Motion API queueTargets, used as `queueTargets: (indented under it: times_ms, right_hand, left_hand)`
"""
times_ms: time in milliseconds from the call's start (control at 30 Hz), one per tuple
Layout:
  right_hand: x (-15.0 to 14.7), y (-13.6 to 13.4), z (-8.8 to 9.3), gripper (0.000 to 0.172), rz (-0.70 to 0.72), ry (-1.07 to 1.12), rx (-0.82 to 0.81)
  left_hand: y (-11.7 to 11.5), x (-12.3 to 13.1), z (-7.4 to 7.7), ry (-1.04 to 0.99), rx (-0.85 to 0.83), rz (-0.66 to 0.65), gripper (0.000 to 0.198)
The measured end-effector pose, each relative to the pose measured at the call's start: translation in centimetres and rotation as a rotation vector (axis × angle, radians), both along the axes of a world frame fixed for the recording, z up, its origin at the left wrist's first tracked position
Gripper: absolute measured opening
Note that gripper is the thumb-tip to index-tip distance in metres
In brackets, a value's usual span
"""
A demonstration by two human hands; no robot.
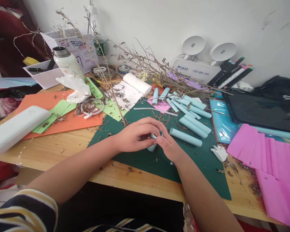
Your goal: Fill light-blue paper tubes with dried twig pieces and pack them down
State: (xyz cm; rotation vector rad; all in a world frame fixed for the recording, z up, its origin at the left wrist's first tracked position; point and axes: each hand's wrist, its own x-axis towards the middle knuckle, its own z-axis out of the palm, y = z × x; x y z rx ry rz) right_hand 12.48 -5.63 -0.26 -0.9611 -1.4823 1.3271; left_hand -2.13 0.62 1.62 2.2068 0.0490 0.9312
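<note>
Rolling step: left hand [132, 137] and right hand [170, 146], fingers closed around a pale blue paper tube [152, 145] at frame centre, apparently tightening it; next, seal its edge.

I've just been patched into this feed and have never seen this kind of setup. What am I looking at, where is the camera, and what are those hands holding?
No machine here: a person works bare-handed, filmed by one camera on their head looking down. The left hand and right hand meet on a light blue paper roll, both closed in a grip on it. They work over a dark green mat on a wooden table. More finished blue rolls lie beyond, with dry twigs, pink paper, orange paper and a white bottle.
</note>
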Motion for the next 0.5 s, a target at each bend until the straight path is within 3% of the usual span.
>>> queueTargets:
  times_ms: [500]
  right_hand:
    - [-0.10,0.08,-0.30,0.049,0.015,0.011,0.009]
  left_hand:
    - [0.38,-0.12,0.41,0.075,-0.126,-0.098,0.005]
